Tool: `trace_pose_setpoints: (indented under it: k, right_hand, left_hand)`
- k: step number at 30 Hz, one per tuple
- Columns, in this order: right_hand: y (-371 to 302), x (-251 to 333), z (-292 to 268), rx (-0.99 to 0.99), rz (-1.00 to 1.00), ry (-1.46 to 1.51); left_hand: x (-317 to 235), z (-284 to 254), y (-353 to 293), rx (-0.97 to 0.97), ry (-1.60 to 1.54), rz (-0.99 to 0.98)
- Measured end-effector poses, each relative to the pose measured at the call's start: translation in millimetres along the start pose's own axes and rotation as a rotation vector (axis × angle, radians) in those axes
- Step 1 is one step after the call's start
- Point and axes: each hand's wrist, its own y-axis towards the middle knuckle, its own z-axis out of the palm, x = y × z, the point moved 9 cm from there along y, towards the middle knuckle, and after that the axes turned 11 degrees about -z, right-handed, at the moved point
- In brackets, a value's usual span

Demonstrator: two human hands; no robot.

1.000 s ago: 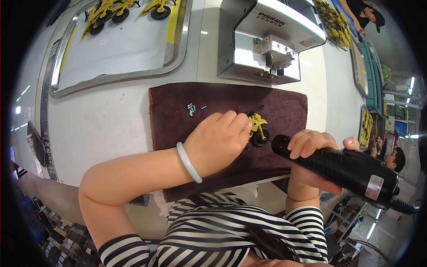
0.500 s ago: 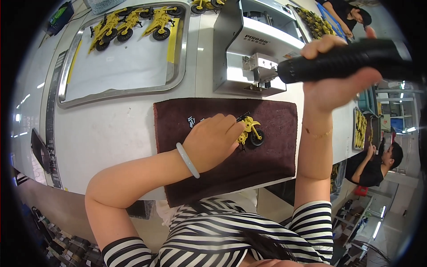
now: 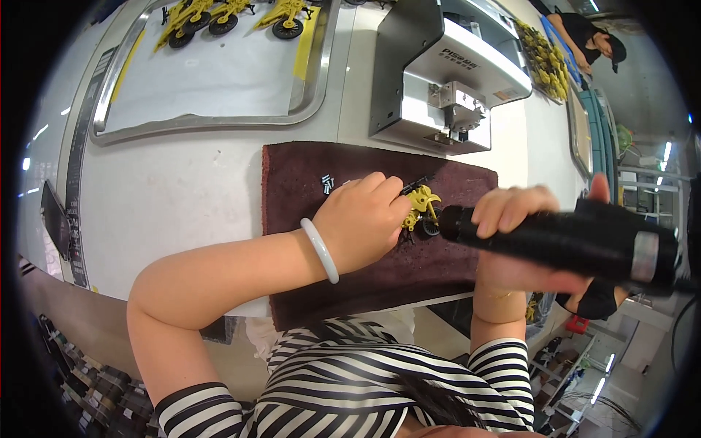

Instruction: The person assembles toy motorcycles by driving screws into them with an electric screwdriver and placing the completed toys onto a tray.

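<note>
Left hand (image 3: pixel 365 223): closed on one end of the yellow toy motorbike (image 3: pixel 421 198), apparently to steady it.
Right hand (image 3: pixel 522 219): wrapped around a black power tool (image 3: pixel 577 244), nose pointing at the bike's wheel, presumably for alignment; contact cannot be told.
Maroon cloth (image 3: pixel 350 288): probably padding under the bike, which sits nearer its right edge.
Screws (image 3: pixel 327 184): loose toward the far left corner, likely for easy reach.
Bike's look: yellow body, black handlebar and wheel, partly hidden.

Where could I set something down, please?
Bare: white tabletop between the silver metal tray and left forearm; white paper low in that tray. Crowded: maroon cloth around the small yellow motorcycle, with left hand, right hand and black cylindrical tool.
</note>
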Motion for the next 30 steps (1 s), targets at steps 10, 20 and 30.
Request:
trace_pose_setpoints:
  k: [10,20,30]
  right_hand:
    - [-30.4,-13.9,0.2,-0.151,0.138,0.033]
    - [-33.8,-23.2,3.8,-0.06,0.175,0.039]
    - [53.4,14.0,-16.4,-0.031,-0.189,-0.125]
  left_hand:
    - [0.2,1.0,-1.5,0.019,-0.009,-0.001]
    - [-0.8,2.7,0.1,0.018,0.044,0.0]
    - [-11.3,-13.6,0.9,0.087,0.043,-0.043]
